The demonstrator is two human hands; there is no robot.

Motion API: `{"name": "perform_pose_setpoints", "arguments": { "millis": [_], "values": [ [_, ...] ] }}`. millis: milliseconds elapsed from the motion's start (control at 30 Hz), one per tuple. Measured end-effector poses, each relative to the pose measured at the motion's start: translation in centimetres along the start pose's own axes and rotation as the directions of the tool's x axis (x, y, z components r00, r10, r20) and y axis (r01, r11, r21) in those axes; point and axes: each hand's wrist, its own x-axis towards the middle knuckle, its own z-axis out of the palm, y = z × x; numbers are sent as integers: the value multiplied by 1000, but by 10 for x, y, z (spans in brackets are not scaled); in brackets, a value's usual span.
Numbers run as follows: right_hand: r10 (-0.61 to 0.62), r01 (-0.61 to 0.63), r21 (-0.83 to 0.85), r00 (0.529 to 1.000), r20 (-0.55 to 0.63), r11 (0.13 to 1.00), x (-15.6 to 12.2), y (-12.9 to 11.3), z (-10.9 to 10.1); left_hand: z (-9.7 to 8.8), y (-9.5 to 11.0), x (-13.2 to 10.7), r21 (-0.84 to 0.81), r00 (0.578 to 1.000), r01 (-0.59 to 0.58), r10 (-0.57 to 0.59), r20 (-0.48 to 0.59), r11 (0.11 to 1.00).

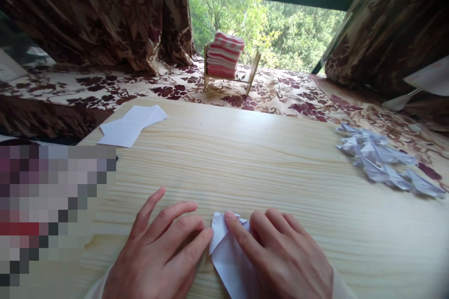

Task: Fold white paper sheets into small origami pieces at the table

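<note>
A partly folded sheet of white paper [229,261] lies at the near edge of the view, its top corner turned over along a slanted crease. On top of that fold presses the index finger of my right hand [284,252]; its other fingers are curled in over the paper's right side, and its thumb is hidden. My left hand [157,247] rests to the left with fingers spread, the index fingertip touching the paper's left edge. The lower end of the sheet runs out of view.
White paper pieces [131,125] lie at the table's far left corner. Several folded paper shapes [382,161] cluster at the right. Beyond the wooden table [224,159], a small rack [253,72] holds pink-and-white striped cloths [224,56] on a floral cover. A blurred-out area fills the lower left.
</note>
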Motion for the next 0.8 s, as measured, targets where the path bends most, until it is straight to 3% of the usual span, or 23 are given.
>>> {"name": "perform_pose_setpoints", "arguments": {
  "millis": [267, 433, 633, 800],
  "values": [
    [12, -13, 22, 999, 34, 1000, 2, 0, -2, 1, 7, 2, -27, 999, 41, -41, 2, 999],
    [-32, 32, 13, 999, 31, 999, 1, 1, -4, 0, 6, 3, -41, 996, 64, -67, -58, 997],
    [7, -9, 46, 999, 43, 999, -1, 0, -5, -2, 10, 3, -50, 995, 70, -73, -63, 996],
    [9, -10, 43, 999, 37, 999, -1, -1, -4, -1, 15, 8, -55, 989, 66, -73, -127, 996]
  ]
}}
